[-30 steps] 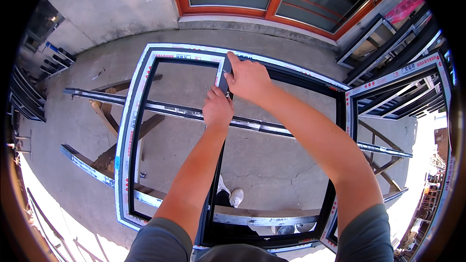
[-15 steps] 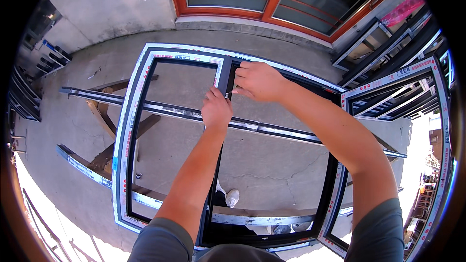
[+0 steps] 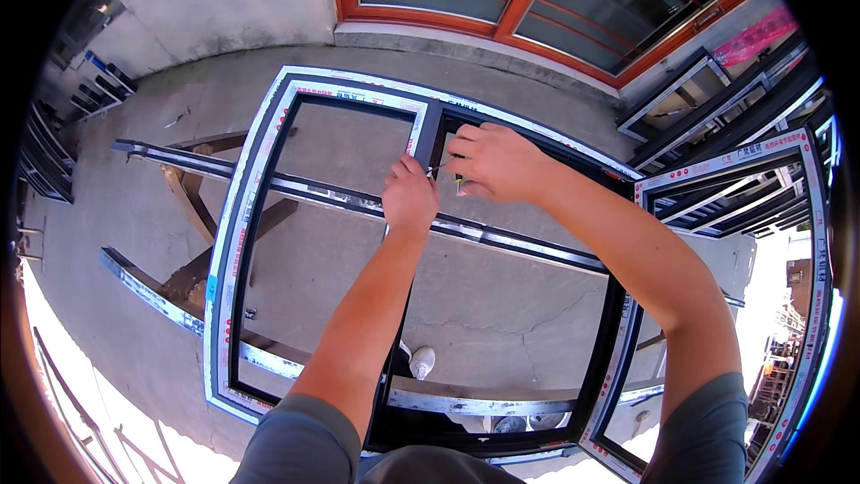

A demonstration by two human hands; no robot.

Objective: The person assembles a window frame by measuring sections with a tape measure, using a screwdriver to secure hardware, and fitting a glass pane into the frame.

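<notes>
A window frame point(image 3: 240, 242) with dark profiles and printed white protective film lies flat below me. My left hand point(image 3: 412, 197) is closed on its dark middle bar point(image 3: 428, 134), fingers curled over the edge. Just to the right, my right hand point(image 3: 497, 161) pinches what looks like a small screwdriver point(image 3: 460, 181) with a yellow and black handle. Its thin metal shaft points left at the bar beside my left fingertips. Whatever the tip meets there is too small to make out.
A hinged sash point(image 3: 748, 154) stands swung out at the right. Metal rails point(image 3: 331, 195) on wooden trestles point(image 3: 190, 202) run beneath the frame. More frames point(image 3: 730, 99) lean at the far right, near a wood-framed glass door point(image 3: 502, 27). My shoe point(image 3: 422, 362) shows through the opening.
My right hand has drawn slightly right, away from the left hand, and the screwdriver's shaft and handle now show. The left hand keeps its place on the bar. The whole view has shifted a little.
</notes>
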